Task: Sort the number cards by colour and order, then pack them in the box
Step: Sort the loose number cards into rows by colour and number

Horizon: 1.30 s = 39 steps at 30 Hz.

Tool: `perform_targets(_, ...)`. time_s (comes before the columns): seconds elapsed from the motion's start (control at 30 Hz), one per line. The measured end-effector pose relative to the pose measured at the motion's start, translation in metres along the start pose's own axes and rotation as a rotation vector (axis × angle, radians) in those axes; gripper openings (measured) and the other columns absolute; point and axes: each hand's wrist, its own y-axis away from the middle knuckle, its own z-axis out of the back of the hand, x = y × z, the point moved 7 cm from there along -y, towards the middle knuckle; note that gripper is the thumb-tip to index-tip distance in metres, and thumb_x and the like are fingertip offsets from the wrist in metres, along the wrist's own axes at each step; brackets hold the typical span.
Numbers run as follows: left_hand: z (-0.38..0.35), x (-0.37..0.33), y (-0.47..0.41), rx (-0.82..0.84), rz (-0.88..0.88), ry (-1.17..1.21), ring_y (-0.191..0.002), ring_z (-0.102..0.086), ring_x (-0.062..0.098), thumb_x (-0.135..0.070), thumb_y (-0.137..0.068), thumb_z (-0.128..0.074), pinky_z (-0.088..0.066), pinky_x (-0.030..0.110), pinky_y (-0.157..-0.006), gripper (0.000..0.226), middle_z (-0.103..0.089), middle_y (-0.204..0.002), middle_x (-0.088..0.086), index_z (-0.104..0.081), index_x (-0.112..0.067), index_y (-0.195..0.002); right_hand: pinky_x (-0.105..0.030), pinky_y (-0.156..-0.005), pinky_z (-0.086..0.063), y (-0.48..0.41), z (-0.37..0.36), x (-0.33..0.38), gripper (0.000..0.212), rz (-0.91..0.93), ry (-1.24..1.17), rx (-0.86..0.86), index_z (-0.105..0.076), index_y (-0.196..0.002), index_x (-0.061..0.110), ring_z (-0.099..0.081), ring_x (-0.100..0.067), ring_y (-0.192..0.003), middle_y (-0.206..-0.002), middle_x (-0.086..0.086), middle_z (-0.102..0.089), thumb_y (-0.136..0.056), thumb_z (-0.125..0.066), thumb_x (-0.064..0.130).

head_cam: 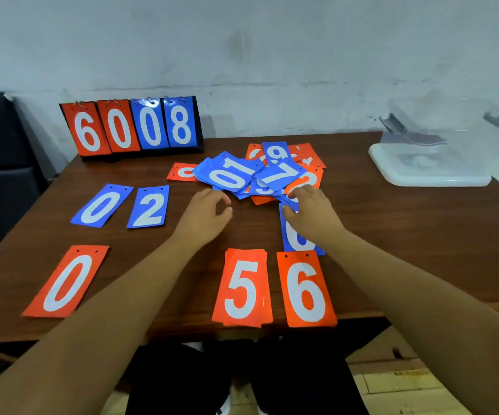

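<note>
Nearest, along the near edge of the tabletop [422, 250], lies the red row: red 0 [62, 283] at the left, a wide gap, then red 5 [243, 289] and red 6 [306, 290] side by side. One row farther, blue 0 [101, 206] and blue 2 [149, 208] lie at the left. The right hand [311, 214] is on the far end of a blue card [297, 239] that lies just beyond red 6 and touches the near edge of the mixed pile [260, 172]. Its grip is narrow, thumb and fingers curled onto that card's end. The hand and wrist hide part of the digit, so I cannot tell whether it is a 6 or a 0. The left hand [209, 214] hovers just left of it, beside the pile, grip loose and holding nothing. The clear box [431, 163] stands far right, well apart from the cards.

The step in hand looks like settling this blue card in the blue row. To do it well, keep the card flat while sliding it, and let the left hand steady the pile so overlapping cards are not dragged along. Read the digit fully first, then set the card in line with its red match, leaving gaps for missing numbers
</note>
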Motion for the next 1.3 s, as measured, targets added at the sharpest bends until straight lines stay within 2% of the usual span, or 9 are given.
perform_targets(0.1,-0.003,0.013,-0.046,-0.047,0.090,-0.057,-0.114,-0.051,0.017,-0.020,-0.089,-0.063,-0.043,0.030,-0.093,0.021,-0.055,-0.120,0.002,-0.063,-0.017,-0.110,-0.037,-0.096,-0.047,-0.036,-0.006,0.001,0.039,0.006,0.054,0.034,-0.054,-0.126,0.008,-0.049,-0.024,-0.118,-0.128,-0.011,-0.052,-0.094,-0.057,0.030)
perform_targets(0.3,-0.033,0.036,-0.109,0.098,0.002,-0.274,-0.140,-0.036,0.021,-0.022,-0.090,-0.065,-0.031,0.037,-0.115,0.056,-0.042,-0.151,0.004,-0.047,-0.014,-0.143,-0.040,-0.105,-0.041,-0.092,-0.036,-0.006,0.058,0.045,0.149,0.100,-0.043,-0.140,0.010,-0.045,-0.029,-0.128,-0.143,-0.011,-0.044,-0.091,-0.060,0.034)
perform_targets(0.5,-0.042,0.040,-0.115,0.092,-0.144,-0.261,-0.126,-0.048,0.024,-0.024,-0.095,-0.061,-0.038,0.036,-0.105,0.031,-0.060,-0.135,0.002,-0.068,-0.015,-0.124,-0.044,-0.099,-0.045,-0.115,-0.058,-0.016,0.049,0.115,0.228,0.120,-0.050,-0.138,0.020,-0.052,-0.027,-0.119,-0.133,-0.006,-0.056,-0.094,-0.053,0.040)
perform_targets(0.67,-0.001,0.042,-0.099,-0.261,-0.200,-0.237,-0.093,-0.051,0.025,-0.017,-0.087,-0.070,-0.044,0.035,-0.072,0.014,-0.054,-0.095,0.005,-0.077,-0.018,-0.100,-0.039,-0.095,-0.041,-0.114,-0.055,-0.009,0.031,0.234,0.293,0.007,-0.062,-0.121,0.017,-0.059,-0.024,-0.104,-0.115,-0.005,-0.065,-0.101,-0.040,0.029)
perform_targets(0.77,0.007,0.045,-0.093,-0.164,-0.112,-0.206,-0.091,-0.060,0.020,-0.030,-0.090,-0.067,-0.047,0.033,-0.072,0.019,-0.067,-0.091,-0.001,-0.076,-0.024,-0.105,-0.038,-0.091,-0.043,-0.112,-0.047,-0.012,0.027,0.222,0.256,-0.097,-0.064,-0.113,0.014,-0.061,-0.025,-0.100,-0.108,-0.006,-0.067,-0.101,-0.042,0.021)
perform_targets(0.9,0.023,0.045,-0.069,-0.143,-0.010,-0.007,-0.098,-0.066,0.011,-0.034,-0.090,-0.067,-0.050,0.030,-0.090,0.026,-0.075,-0.102,-0.004,-0.073,-0.024,-0.113,-0.038,-0.078,-0.050,-0.098,-0.017,-0.009,0.020,0.205,0.005,-0.360,-0.067,-0.105,0.004,-0.062,-0.028,-0.091,-0.102,-0.011,-0.065,-0.098,-0.050,0.012)
perform_targets(1.0,0.032,0.051,-0.046,-0.165,0.162,0.186,-0.086,-0.066,-0.002,-0.043,-0.090,-0.064,-0.046,0.015,-0.078,0.029,-0.075,-0.094,-0.010,-0.072,-0.027,-0.112,-0.036,-0.071,-0.052,-0.085,0.005,-0.009,0.022,0.022,-0.311,-0.405,-0.066,-0.103,0.006,-0.063,-0.022,-0.084,-0.095,-0.008,-0.068,-0.101,-0.046,0.016)
perform_targets(1.13,0.031,0.057,-0.017,-0.243,0.429,0.701,-0.085,-0.070,0.006,-0.054,-0.089,-0.059,-0.052,0.025,-0.079,0.033,-0.073,-0.091,-0.013,-0.075,-0.026,-0.099,-0.039,-0.077,-0.056,-0.054,0.019,0.003,0.019,-0.126,-0.741,-0.369,-0.070,-0.101,0.015,-0.067,-0.018,-0.089,-0.092,0.001,-0.072,-0.098,-0.053,0.024)
perform_targets(1.3,0.018,0.050,0.012,-0.255,0.480,0.746,-0.098,-0.067,0.016,-0.015,-0.087,-0.072,-0.051,0.025,-0.068,0.025,-0.069,-0.099,0.000,-0.066,-0.026,-0.108,-0.030,-0.078,-0.054,-0.008,0.010,0.016,0.017,-0.272,-1.053,-0.262,-0.071,-0.089,0.013,-0.067,-0.012,-0.084,-0.084,-0.001,-0.072,-0.086,-0.072,0.030)
